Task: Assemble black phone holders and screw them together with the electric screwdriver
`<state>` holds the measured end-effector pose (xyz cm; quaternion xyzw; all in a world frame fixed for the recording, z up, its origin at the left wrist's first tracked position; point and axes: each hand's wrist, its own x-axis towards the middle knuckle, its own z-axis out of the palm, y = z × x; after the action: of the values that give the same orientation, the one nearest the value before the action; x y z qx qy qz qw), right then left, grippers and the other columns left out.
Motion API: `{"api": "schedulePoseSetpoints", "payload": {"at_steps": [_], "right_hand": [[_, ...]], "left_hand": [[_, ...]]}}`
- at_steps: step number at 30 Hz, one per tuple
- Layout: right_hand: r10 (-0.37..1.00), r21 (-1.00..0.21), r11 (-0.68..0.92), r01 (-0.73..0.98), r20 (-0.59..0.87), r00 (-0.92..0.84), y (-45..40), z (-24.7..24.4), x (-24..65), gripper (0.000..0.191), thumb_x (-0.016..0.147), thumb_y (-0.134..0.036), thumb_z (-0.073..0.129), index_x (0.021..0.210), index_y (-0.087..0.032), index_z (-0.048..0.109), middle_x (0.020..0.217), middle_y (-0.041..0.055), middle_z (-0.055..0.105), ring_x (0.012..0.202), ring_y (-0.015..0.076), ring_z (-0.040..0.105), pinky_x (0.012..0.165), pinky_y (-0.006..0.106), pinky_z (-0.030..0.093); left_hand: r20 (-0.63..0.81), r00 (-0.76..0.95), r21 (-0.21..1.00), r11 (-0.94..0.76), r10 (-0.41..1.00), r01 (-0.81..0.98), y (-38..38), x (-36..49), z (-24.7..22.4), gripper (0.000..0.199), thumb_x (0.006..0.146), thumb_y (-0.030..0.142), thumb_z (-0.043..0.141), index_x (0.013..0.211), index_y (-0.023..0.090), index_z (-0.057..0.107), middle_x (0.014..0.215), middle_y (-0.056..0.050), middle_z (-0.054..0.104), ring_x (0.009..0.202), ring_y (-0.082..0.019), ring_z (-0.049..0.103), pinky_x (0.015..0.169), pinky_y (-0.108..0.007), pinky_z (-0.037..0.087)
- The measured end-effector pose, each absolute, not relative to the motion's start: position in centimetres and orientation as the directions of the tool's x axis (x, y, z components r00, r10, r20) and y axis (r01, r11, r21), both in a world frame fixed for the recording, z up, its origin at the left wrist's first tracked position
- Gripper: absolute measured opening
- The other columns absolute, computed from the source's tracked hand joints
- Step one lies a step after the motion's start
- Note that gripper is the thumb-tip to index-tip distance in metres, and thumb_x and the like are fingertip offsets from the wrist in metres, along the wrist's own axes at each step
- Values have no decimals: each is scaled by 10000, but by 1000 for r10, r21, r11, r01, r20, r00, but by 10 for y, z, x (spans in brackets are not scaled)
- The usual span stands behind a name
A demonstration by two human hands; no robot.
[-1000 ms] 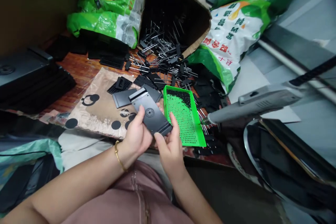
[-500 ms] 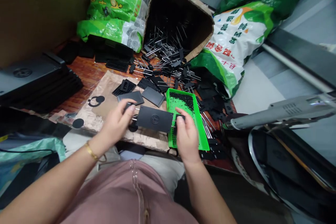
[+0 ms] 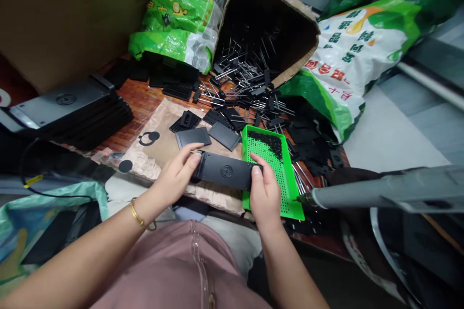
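Black plate (image 3: 224,171) between left hand (image 3: 176,177), right hand (image 3: 264,189), partly over green tray (image 3: 290,174).

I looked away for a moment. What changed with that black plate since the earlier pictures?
The left hand and right hand turned the black plate from end-on to crosswise, now holding its two short ends, its right end over the green perforated tray. The heap of metal pins stayed put.

Matte black rectangular plastic plate (image 3: 225,172), round embossed emblem at centre, face up, held level, long edges running crosswise
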<state>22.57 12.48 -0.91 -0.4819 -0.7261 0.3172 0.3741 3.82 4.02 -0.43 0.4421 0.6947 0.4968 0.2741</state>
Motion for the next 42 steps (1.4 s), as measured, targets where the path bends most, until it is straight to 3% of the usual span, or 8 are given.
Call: {"api": "schedulePoseSetpoints", "payload": {"at_steps": [7,14,17,22,26,29,35,42], "right_hand": [[935,-799,347,490,256,-245,125,-1,238,400,886,-408,430,1174,-197,611,1200,92,646,1106,237,578,957,418,429],[944,-825,295,482,174,-280,120,-2,225,426,901,-418,396,1229,-215,578,1222,90,636,1090,240,586,927,422,441],[943,-800,303,518,176,-281,123,-4,220,423,900,-421,395,1223,-222,583,1212,86,643,1086,242,591,911,411,451],[927,-818,316,481,159,-338,123,-8,213,457,895,-443,388,1241,-204,567,1251,103,624,1150,254,567,939,420,446],[878,-849,331,411,118,-464,121,-9,198,520,864,-522,416,1223,-194,598,1267,108,619,1188,275,551,946,411,457],[852,-856,346,385,115,-511,125,-6,189,590,840,-580,422,1285,-220,566,1323,86,581,1210,288,541,937,403,479],[815,-805,398,441,90,-572,143,-16,205,597,822,-600,455,1309,-267,545,1234,73,646,1099,298,627,730,367,589],[745,-791,429,435,37,-667,154,-40,207,534,829,-594,453,1287,-339,555,1331,4,564,1221,295,537,948,452,516]], "left_hand": [[174,-493,839,134,852,527,25,10,5,266,908,365,416,1036,195,575,776,-1,584,684,-150,533,634,-266,404],[111,-427,866,123,897,484,19,-3,4,531,918,415,414,1399,201,344,800,-7,604,681,-159,551,662,-293,442],[174,-438,861,80,882,502,21,-2,2,445,926,424,398,1293,184,475,953,-64,632,832,-192,591,762,-331,465],[373,-89,530,-134,924,838,21,17,22,544,819,491,581,1258,178,505,1204,-135,594,1130,-294,518,1022,-492,327],[206,96,315,-159,974,936,26,36,37,639,747,463,659,1264,128,489,1072,-147,642,993,-296,599,986,-514,371],[105,-8,305,-24,994,952,24,21,49,645,703,499,671,1221,145,521,998,-118,658,889,-281,635,763,-391,508],[257,-554,96,550,792,830,-12,-60,104,552,753,504,612,1197,184,545,1116,-112,655,996,-294,624,808,-387,496],[98,-761,-124,767,641,630,-17,-117,123,572,703,588,597,1121,198,600,1029,-117,705,922,-308,661,696,-339,490]]}}
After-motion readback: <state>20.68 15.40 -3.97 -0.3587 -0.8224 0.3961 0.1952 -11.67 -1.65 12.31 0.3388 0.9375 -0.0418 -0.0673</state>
